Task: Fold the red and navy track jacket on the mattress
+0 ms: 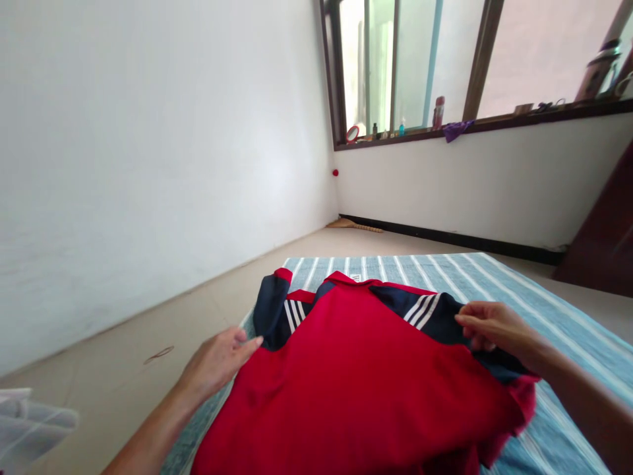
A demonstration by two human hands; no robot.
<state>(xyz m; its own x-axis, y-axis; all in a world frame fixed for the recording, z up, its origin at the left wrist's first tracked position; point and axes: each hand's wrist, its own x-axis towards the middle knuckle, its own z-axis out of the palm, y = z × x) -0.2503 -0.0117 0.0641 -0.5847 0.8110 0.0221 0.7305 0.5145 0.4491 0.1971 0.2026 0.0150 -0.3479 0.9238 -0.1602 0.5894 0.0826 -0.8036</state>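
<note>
A red sports shirt (356, 376) with navy shoulders and white stripes lies spread on a blue striped sheet (558, 316). My left hand (220, 359) rests at the shirt's left edge below the navy sleeve, its fingers pinched together on the cloth. At the right shoulder my right hand (494, 326) has its fingers curled onto the navy fabric. The shirt's collar points away from me.
A white wall runs along the left, with bare beige floor (148, 343) beside the sheet. A windowsill (445, 128) at the back holds bottles, a small mirror and a purple cloth. A dark wooden panel (608, 237) stands at the right. Pale folded cloth (30, 429) lies at the lower left.
</note>
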